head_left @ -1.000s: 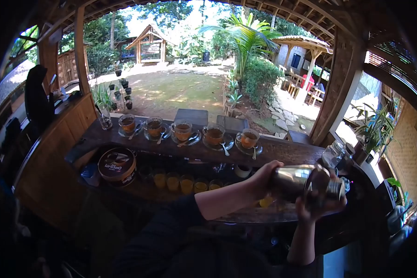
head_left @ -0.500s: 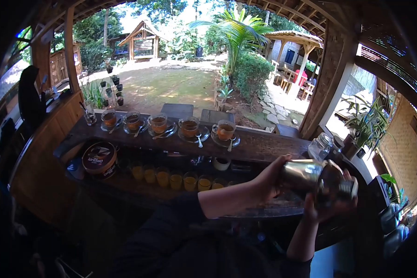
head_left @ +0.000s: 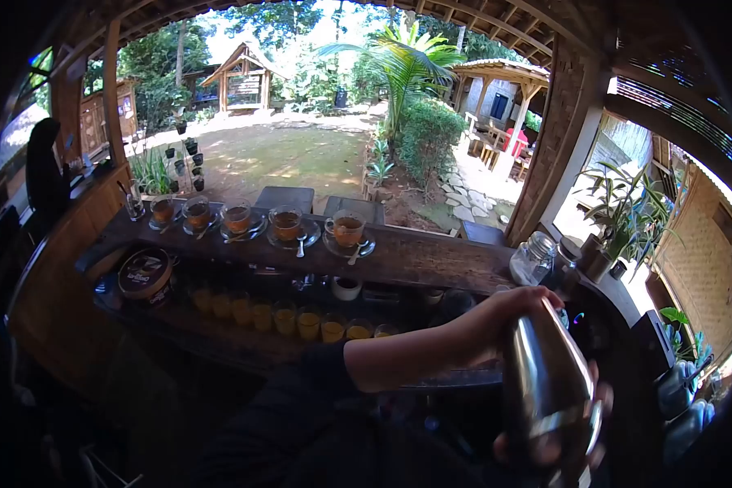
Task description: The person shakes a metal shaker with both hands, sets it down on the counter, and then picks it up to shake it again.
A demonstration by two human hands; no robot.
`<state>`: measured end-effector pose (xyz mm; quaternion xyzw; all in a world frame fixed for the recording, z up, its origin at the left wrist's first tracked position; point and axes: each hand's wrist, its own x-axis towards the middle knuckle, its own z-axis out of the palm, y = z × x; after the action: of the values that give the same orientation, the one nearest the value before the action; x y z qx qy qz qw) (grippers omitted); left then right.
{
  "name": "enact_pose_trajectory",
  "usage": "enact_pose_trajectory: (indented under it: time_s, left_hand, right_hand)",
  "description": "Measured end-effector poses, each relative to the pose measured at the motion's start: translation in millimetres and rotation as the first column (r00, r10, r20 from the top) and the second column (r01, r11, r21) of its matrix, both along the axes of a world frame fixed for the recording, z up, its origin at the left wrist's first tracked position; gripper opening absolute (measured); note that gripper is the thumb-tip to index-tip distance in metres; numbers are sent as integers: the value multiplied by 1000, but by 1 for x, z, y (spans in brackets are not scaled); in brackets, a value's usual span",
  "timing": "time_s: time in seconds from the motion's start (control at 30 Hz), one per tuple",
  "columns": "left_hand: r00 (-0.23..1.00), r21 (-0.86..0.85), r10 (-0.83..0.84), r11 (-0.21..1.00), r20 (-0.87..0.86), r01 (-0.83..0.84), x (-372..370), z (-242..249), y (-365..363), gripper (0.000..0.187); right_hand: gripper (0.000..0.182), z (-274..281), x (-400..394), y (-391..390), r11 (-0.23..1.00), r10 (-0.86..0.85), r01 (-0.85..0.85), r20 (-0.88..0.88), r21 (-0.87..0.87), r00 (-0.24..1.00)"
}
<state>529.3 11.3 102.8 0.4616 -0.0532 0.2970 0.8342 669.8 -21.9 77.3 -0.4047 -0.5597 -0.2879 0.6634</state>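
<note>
Steel cocktail shaker (head_left: pixel 549 390) near upright, leaning slightly; left hand (head_left: pixel 504 321) fingers wrapped on top, right hand (head_left: pixel 581 443) fingers cupping bottom, beyond the worktop (head_left: pixel 431 256) edge.

Strong daylight floods in from the open garden beyond the counter (head_left: pixel 431 256), where the lawn (head_left: pixel 293 159) and the sky between the trees are washed out almost to white. Under the roof the foreground is dim by contrast: the dark sleeve (head_left: pixel 301 407) and the lower frame sink into near-black shadow with little detail. The steel shaker (head_left: pixel 549 390) catches soft grey reflections along its side and is smeared by motion blur, its outline uncertain. The fisheye lens bends posts and beams into curves near the edges, and a heavy black vignette rounds off all four corners. The teacups (head_left: pixel 285 221) on the counter are fairly sharp, lit from behind
</note>
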Motion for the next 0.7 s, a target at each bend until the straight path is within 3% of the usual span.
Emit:
enact_pose_trajectory:
  time_s: [0.03,0.1,0.13,0.2,0.23,0.3,0.37,0.4,0.43,0.5,0.57,0.6,0.63,0.7]
  left_hand:
    - [999,185,-3,983,37,-4,2,9,-9,45]
    - [998,146,39,988,51,-47,19,6,-4,45]
    - [1000,-56,-10,998,23,11,30,-3,6,45]
    - [998,-453,-59,890,-13,47,52,-44,37,47]
    - [966,-547,54,816,-253,-189,52,-43,33,48]
    - [986,-512,65,848,-155,-136,60,-46,29,45]
    - [996,-353,-60,932,67,79,56,-17,11,42]
    - [998,-178,21,984,59,-10,47,0,-6,42]
    - [997,-73,-3,997,81,9,47,8,-12,44]
    - [997,-25,35,999,61,-34,46,11,-14,45]
    - [996,-313,-6,949,87,33,63,-20,12,47]
    - [996,-373,-39,926,76,65,67,-43,28,49]
    - [997,-543,24,838,-69,-57,66,-50,29,48]
    - [990,-512,79,850,-114,-127,64,-43,17,48]
  right_hand:
    - [92,2,7,2,999,34,-34,-14,-1,999]
    - [93,3,17,2,994,105,-105,-48,-7,993]
    - [94,1,21,1,990,140,-142,-69,-12,988]
    - [95,-2,27,-4,976,215,-218,-103,-26,971]
    - [96,-3,30,-5,965,254,-259,-121,-27,960]
    - [101,0,49,-15,987,156,-157,38,35,987]
    - [100,-15,53,-36,879,411,-446,204,172,889]
    - [100,-16,55,-34,876,421,-454,199,164,885]
    - [100,-15,56,-29,895,392,-419,178,151,902]
    - [100,-10,55,-18,931,327,-342,131,125,936]
    - [99,-9,52,-12,962,251,-259,86,90,964]
    - [99,-8,51,-11,973,213,-218,69,70,975]
    - [99,-9,50,-11,983,174,-177,51,50,983]
    - [99,-6,52,-27,969,195,-208,110,130,975]
